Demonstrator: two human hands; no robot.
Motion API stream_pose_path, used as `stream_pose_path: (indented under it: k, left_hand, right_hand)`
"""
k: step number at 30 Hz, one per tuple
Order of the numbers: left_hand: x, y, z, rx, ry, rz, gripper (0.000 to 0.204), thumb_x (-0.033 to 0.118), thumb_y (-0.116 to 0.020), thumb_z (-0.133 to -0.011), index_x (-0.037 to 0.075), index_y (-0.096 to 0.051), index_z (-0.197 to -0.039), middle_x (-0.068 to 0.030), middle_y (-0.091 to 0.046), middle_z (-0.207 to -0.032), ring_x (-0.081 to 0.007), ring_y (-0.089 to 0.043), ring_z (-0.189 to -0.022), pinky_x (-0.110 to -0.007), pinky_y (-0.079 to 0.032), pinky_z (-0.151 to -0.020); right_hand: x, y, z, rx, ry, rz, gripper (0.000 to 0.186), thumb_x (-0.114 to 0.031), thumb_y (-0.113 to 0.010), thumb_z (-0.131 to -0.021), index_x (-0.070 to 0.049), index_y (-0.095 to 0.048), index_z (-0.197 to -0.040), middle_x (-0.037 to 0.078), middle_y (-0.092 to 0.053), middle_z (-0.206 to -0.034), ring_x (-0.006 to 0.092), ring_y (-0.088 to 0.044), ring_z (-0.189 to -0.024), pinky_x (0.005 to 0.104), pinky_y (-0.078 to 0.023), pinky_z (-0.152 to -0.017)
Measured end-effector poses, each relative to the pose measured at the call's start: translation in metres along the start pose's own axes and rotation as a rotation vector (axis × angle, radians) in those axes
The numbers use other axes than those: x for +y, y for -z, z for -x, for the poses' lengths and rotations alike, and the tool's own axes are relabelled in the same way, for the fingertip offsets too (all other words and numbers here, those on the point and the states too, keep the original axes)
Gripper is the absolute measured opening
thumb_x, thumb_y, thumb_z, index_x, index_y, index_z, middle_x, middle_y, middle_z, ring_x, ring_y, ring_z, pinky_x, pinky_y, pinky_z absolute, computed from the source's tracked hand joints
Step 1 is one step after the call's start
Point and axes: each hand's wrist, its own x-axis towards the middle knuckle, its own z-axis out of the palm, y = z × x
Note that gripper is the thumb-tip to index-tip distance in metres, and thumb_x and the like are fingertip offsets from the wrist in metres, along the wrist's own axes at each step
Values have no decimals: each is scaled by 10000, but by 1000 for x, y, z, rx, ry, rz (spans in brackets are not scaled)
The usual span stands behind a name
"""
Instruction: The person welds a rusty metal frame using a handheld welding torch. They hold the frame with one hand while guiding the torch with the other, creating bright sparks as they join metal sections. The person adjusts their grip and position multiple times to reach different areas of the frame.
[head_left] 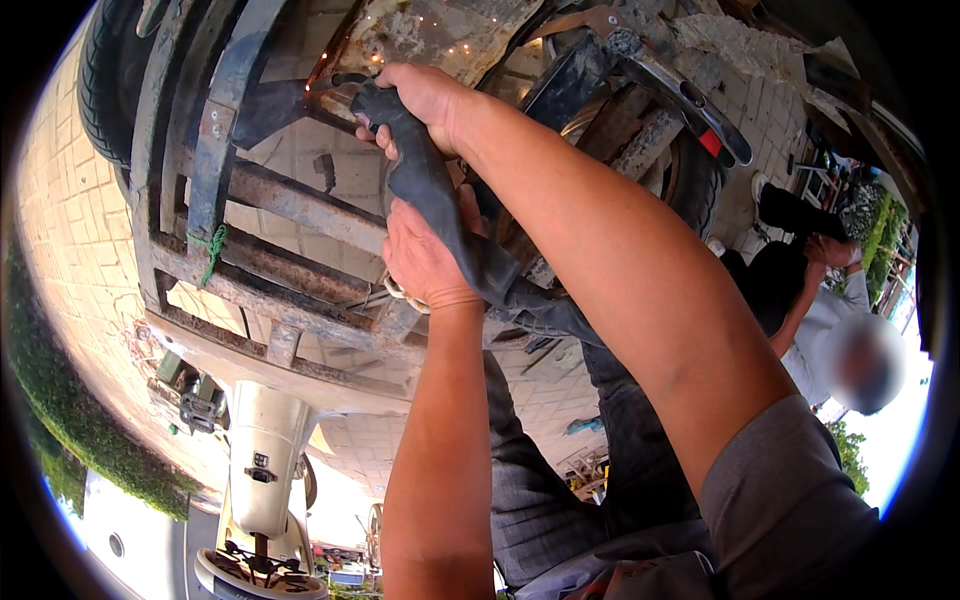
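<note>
A black torch-like tool [425,185] with a thick, dark sleeve runs up the middle of the view. Around its upper part, close to the short curved tip [350,80], my right hand [430,105] is closed. Lower down, my left hand [428,252] wraps the sleeve from the left; a light bracelet circles that wrist. Orange sparks [378,58] scatter about the tip and over a rusty metal sheet [430,35]. Both hands are above a rusty steel frame [300,200] of welded bars. My palms hide much of the tool's grip.
Black tyres [108,85] stand at the far left and right of the frame. A dark metal bar [680,85] with a red reflector juts out at upper right. Another person [800,290] sits at the right. A cream-coloured vehicle part [268,450] lies lower left, over paving.
</note>
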Motion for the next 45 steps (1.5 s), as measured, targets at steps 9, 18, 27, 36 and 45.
stream_pose_path:
  k: [9,18,27,36,45]
  left_hand:
    - [3,4,-1,-12,17,1,369,333,-547,-875,30,-549,-1086,-178,-594,-951,-390,-568,-870,-461,-435,-716]
    - [0,-1,1,7,20,3,342,327,-556,-867,30,-552,-1037,-174,-585,-895,-388,-566,-840,-469,-426,-698]
    - [-3,-2,1,47,-40,14,361,328,-562,-865,14,-551,-1043,-178,-588,-909,-393,-567,-847,-461,-430,-698]
    - [2,2,-1,25,5,18,381,340,-570,-863,11,-545,-1053,-183,-593,-907,-396,-567,-843,-461,-431,-708]
    - [2,1,1,-10,58,8,365,346,-568,-863,6,-539,-991,-184,-596,-897,-398,-569,-833,-462,-433,-706]
  right_hand:
    - [1,-3,-2,47,4,-33,287,-248,-398,-902,7,-505,-976,189,-571,-785,179,-486,-481,329,-430,-435]
    - [2,-3,-6,84,4,-13,254,-249,-411,-905,-36,-528,-979,164,-585,-758,168,-484,-465,343,-432,-437]
    - [2,0,-4,19,13,11,282,-258,-379,-920,-27,-521,-996,182,-586,-783,159,-488,-473,307,-433,-437]
    - [1,0,-5,45,-6,-4,283,-258,-400,-908,-8,-513,-975,185,-576,-772,170,-490,-473,310,-428,-431]
    - [1,-1,-7,68,8,-12,243,-249,-432,-893,-35,-538,-941,148,-579,-731,166,-479,-468,348,-436,-436]
